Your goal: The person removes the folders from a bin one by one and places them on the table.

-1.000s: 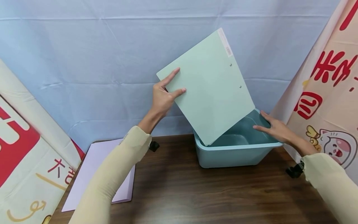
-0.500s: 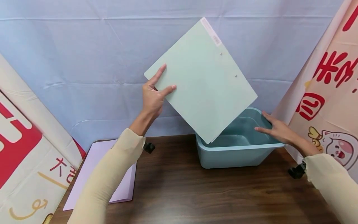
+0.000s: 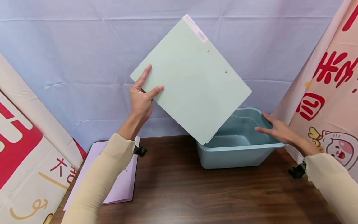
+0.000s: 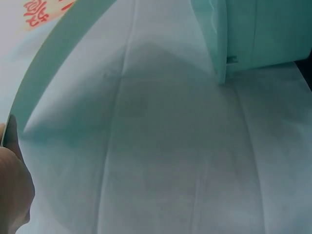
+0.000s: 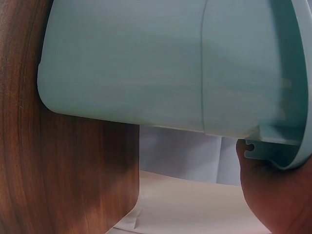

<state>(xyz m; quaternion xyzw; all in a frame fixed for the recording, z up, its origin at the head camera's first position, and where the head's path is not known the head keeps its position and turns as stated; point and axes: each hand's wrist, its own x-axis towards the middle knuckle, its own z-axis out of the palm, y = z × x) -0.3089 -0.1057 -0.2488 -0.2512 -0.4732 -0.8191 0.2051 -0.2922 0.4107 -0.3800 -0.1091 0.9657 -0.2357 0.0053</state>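
Observation:
In the head view my left hand (image 3: 141,98) pinches a pale green folder (image 3: 190,77) by its left edge, thumb on the near face. The folder is held tilted; a white label and two rivets show along its upper right side. Its lowest corner overlaps the left rim of a blue-green plastic bin (image 3: 232,157); whether they touch I cannot tell. My right hand (image 3: 275,127) grips the bin's right end at the rim. In the right wrist view, part of that hand (image 5: 273,195) shows against the rim. The left wrist view shows the folder (image 4: 46,63) curving away from my fingers.
A lilac folder (image 3: 120,186) lies at the left of the dark wooden table (image 3: 201,193), partly covered by my left forearm. A pale blue cloth (image 3: 70,62) hangs behind the table. Printed banners (image 3: 330,93) stand at both sides.
My left hand has moved left with the green folder, which has turned anticlockwise and come further out of the bin. The right hand stays at the bin's rim.

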